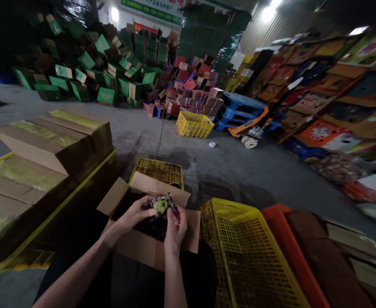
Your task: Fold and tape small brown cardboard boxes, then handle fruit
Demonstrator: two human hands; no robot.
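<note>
Both my hands hold a small round yellow-green fruit (pixel 161 206) in a dark shiny wrapper above an open cardboard box (pixel 149 246) on my lap. My left hand (pixel 133 215) grips it from the left with curled fingers. My right hand (pixel 176 225) pinches the wrapper from the right. The box's inside is dark and I cannot make out its contents.
A yellow plastic crate (pixel 248 252) stands at my right with an orange crate (pixel 290 244) beside it. Another yellow crate (pixel 158 171) sits behind the box. Sealed cartons (pixel 53 141) are stacked at left. Piles of green and red boxes (pixel 117 68) and blue pallets (pixel 239 107) fill the far floor.
</note>
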